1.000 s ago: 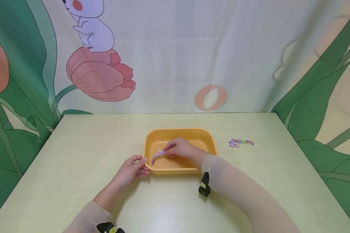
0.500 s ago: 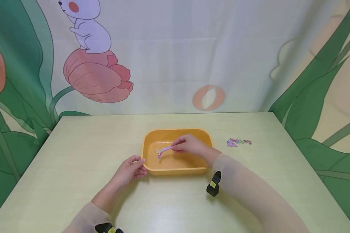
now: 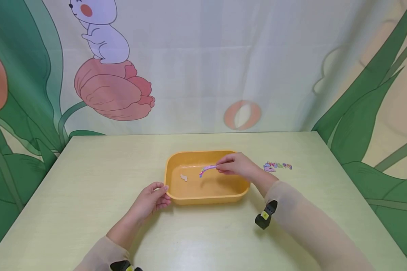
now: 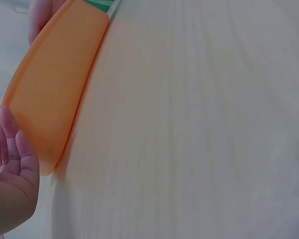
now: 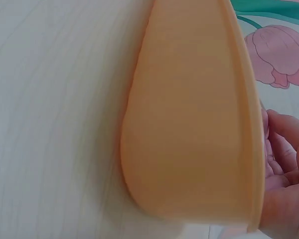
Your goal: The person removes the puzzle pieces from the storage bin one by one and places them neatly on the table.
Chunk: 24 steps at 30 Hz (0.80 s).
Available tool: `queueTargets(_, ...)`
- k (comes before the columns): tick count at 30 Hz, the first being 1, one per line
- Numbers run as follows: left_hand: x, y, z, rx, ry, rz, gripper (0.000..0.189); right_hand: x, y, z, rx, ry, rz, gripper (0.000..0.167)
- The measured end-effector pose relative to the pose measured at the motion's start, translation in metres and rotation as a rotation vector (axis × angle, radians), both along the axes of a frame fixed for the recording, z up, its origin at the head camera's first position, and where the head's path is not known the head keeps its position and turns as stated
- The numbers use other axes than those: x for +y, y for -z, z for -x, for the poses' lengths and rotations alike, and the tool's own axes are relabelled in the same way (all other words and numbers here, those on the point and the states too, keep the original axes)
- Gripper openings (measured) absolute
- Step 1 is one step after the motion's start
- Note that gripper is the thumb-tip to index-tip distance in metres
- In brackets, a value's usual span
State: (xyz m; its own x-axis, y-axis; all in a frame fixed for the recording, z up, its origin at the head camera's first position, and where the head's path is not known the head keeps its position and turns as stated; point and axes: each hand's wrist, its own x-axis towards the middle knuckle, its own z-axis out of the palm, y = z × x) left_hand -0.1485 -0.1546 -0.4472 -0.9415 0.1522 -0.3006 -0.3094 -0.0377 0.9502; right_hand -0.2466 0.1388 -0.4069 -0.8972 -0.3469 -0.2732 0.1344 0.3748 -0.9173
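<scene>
A shallow yellow plastic tray [image 3: 203,200] sits mid-table. My left hand [image 3: 152,197] holds its near left corner, thumb on the rim and fingers against the outer wall, as the left wrist view shows with the left hand [image 4: 17,164] beside the tray [image 4: 55,79]. Over the tray's right half, my right hand [image 3: 237,165] pinches one end of a thin, curved, flat purple-and-pink piece [image 3: 207,169]. A small pale piece [image 3: 184,177] lies on the tray floor at left. In the right wrist view the tray wall [image 5: 189,124] hides what the right hand [image 5: 289,169] holds.
Right of the tray, a flat cluster of colourful pieces [image 3: 277,166] lies on the pale wooden table [image 3: 203,241], with a purple animal-like head at its left end. A printed curtain [image 3: 190,75] hangs behind the table's far edge.
My right hand has moved right and slightly up across the tray with the curved piece, away from the small pale piece, which stays behind. My left hand keeps its hold on the corner.
</scene>
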Motion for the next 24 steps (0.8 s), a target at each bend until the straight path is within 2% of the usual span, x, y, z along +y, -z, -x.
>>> queueTargets(7,0.0,0.001,0.001,-0.007,-0.005,-0.002,0.018,0.012,-0.007,-0.003,-0.012,0.01,0.073,0.023)
queueTargets(15,0.0,0.0,0.0,-0.007,-0.007,0.001,0.019,0.027,-0.011,-0.003,-0.037,0.067,0.062,0.023)
queueTargets(24,0.0,0.0,0.0,-0.005,-0.003,0.0,0.02,0.045,-0.008,-0.008,-0.032,0.079,0.077,0.026)
